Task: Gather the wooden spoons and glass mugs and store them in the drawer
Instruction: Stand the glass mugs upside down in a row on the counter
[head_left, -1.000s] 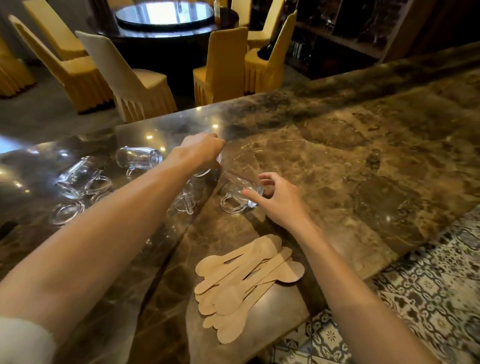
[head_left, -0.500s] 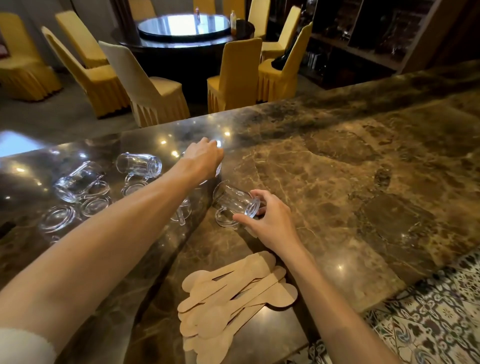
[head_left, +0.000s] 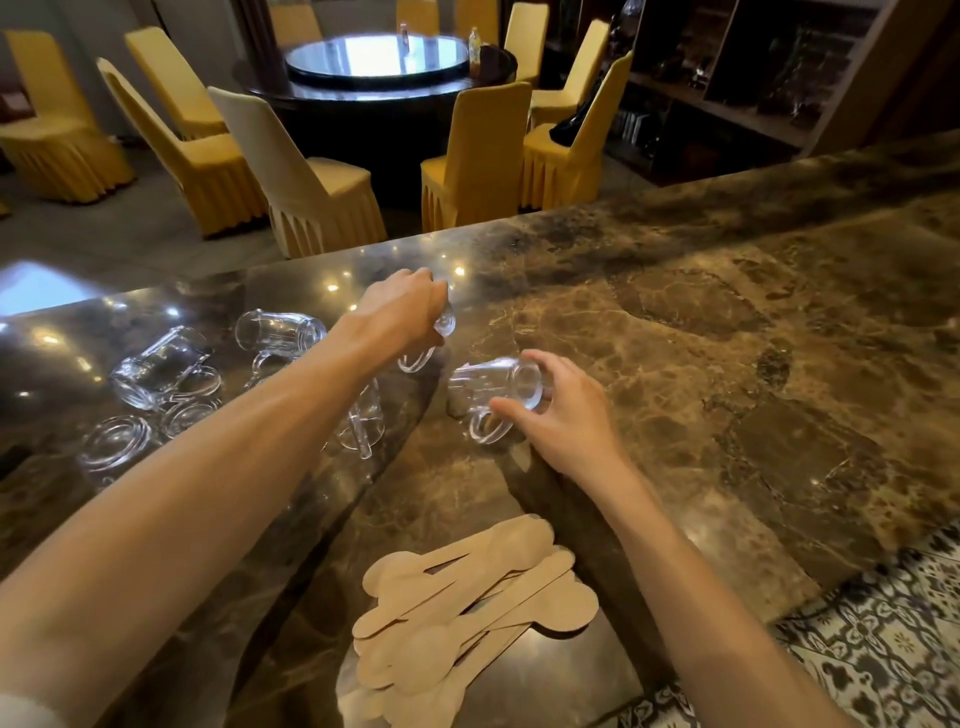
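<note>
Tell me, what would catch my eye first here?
Two arms reach over a marble counter, the left hand gripping the far mug and the right hand holding the near mug on its side. More glass mugs lie tipped at the left, and wooden spoons lie piled near the front edge.

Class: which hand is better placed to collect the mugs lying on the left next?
Likely left. The left hand is nearer those mugs; the right hand, gripping another mug, lies farther right.

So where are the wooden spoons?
Lower centre of the head view: the wooden spoons lie piled on the counter by its front edge, nearer than the right hand.
</note>
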